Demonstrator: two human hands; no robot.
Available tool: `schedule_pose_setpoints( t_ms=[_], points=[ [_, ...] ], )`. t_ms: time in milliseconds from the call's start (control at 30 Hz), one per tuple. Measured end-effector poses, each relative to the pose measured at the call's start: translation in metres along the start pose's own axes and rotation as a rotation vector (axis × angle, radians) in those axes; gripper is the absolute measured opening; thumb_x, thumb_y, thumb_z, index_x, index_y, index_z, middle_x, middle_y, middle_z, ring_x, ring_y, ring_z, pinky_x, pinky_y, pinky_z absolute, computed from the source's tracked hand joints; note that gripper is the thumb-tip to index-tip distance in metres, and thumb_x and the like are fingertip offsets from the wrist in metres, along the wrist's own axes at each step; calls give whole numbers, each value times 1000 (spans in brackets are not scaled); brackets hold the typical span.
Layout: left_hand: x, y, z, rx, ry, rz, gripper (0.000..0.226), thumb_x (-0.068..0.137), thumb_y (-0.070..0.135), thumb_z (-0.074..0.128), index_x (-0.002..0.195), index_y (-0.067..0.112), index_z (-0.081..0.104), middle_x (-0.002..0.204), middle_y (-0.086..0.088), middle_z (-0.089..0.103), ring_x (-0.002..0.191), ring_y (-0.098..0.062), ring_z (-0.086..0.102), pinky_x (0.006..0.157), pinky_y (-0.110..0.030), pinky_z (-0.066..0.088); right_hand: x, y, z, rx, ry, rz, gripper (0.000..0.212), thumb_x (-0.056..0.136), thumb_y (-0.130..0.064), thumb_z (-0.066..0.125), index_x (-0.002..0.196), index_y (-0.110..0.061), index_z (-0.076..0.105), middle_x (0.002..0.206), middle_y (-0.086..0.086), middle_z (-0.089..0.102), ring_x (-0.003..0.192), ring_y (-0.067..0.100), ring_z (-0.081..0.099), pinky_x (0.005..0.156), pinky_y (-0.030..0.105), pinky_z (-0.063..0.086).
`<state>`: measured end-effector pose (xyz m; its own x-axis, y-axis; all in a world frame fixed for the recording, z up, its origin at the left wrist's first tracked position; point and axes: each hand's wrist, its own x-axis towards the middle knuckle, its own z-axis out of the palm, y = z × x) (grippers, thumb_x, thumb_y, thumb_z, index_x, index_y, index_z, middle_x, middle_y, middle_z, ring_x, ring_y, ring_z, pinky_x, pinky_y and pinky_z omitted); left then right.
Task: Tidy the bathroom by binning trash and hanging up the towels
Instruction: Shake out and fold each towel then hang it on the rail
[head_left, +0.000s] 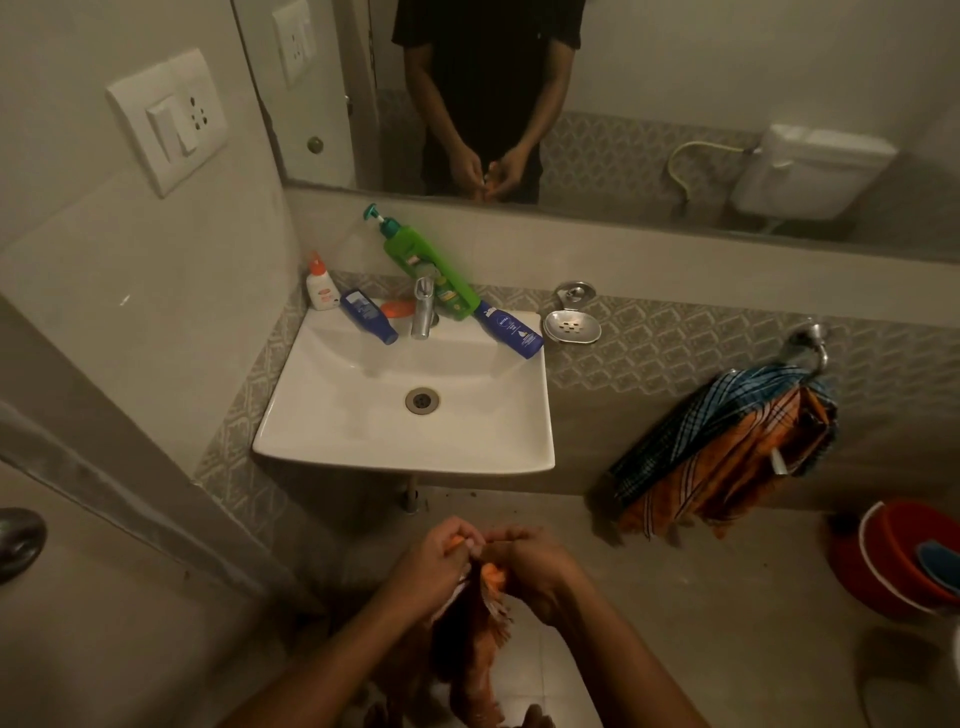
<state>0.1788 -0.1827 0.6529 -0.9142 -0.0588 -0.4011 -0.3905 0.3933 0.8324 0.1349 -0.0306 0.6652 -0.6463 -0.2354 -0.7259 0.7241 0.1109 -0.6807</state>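
Mirror (675, 78): mounted above the basin; a person in a dark top, both hands together, and a white cistern are reflected.

Washbasin (405, 415): white, wall-hung, square-edged; the bowl is bare round the drain. A chrome tap (423, 306) is set at the back rim.

Hung towels (727, 447): one blue checked and one orange checked, draped together through a chrome ring (810, 345) on the wall right of the basin, with bare wall between the two.

Red bucket (904, 556): stood on the floor at the right edge, below the towels; a blue item is seen inside it.

Orange towel (467, 639): held up by its top edge below the basin's front rim, the cloth hanging down over the floor tiles. The left hand (441, 561) has its grip pinched on the edge; the right hand (530, 566) has its fingers curled round the bunched cloth beside it.

Green pump bottle (431, 265): leaned against the wall behind the tap; label unreadable.

Blue bottle (509, 330): laid on the basin's right back corner; "NIVEA" is read on it.

Second blue bottle (369, 317): laid left of the tap; writing too small to read.

Steel soap dish (571, 325): wall-fixed, just right of the basin.

Small white bottle (319, 286): red-capped, upright at the left back corner.
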Motion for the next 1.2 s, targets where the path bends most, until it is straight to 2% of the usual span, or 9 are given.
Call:
schedule_pose_setpoints(
  t_ms=[100,233,467,567,667,767,967,1067,1200],
  points=[
    [-5,10,-2,75,1,76,15,100,28,56,94,39,63,94,15,69,84,2,65,64,-17,47,0,-5,0,85,45,-19,26,86,9,68,112,5,66,87,16,72,62,17,70,56,28,55],
    [-6,10,-8,-59,-67,138,28,91,16,63,103,41,61,101,11,73,91,-8,72,82,-38,61,-7,-8,-5,108,-1,-31,26,87,9,67,111,2,63,95,19,72,67,20,71,58,29,57],
    [-9,12,-3,-241,-26,152,25,93,11,66,112,27,64,113,4,71,106,-10,69,96,-39,57,-9,-5,-9,191,-36,-66,38,85,5,71,122,3,61,106,23,72,78,24,73,64,30,58],
    [-13,20,-4,-309,-70,140,22,94,30,65,116,33,66,119,4,68,110,-12,67,94,-33,57,-13,-4,-12,255,-89,-109,33,88,-1,70,121,4,65,112,25,72,96,32,73,83,39,60],
    [-11,20,-7,-258,-117,176,41,79,55,73,118,45,65,121,10,67,113,-9,66,95,-31,56,-18,-7,-15,338,-165,-134,24,96,0,58,116,6,69,115,27,71,106,36,70,90,40,59],
    [-4,24,-8,-116,-2,298,34,78,30,85,106,43,71,109,15,69,106,-7,67,90,-26,54,-21,-13,-15,472,-266,-75,30,97,7,49,123,12,62,124,32,65,110,38,67,91,37,58],
    [5,42,-22,-98,-2,324,14,80,28,82,94,30,80,102,3,73,102,-15,70,95,-35,55,-17,-24,-28,746,-381,13,47,90,17,29,132,16,49,133,35,57,105,38,68,89,40,59],
    [4,52,-22,-78,-16,292,8,84,33,77,92,30,78,99,0,76,97,-17,72,93,-43,57,-18,-28,-35,610,-379,31,34,100,2,42,130,9,56,118,26,68,88,27,74,79,36,63],
    [1,67,-19,-235,64,250,42,72,63,74,92,26,73,97,-9,76,94,-26,73,90,-48,57,-15,-31,-43,-13,-185,-221,20,99,-13,57,103,-9,76,84,5,74,66,8,68,60,25,55]
  ],
)
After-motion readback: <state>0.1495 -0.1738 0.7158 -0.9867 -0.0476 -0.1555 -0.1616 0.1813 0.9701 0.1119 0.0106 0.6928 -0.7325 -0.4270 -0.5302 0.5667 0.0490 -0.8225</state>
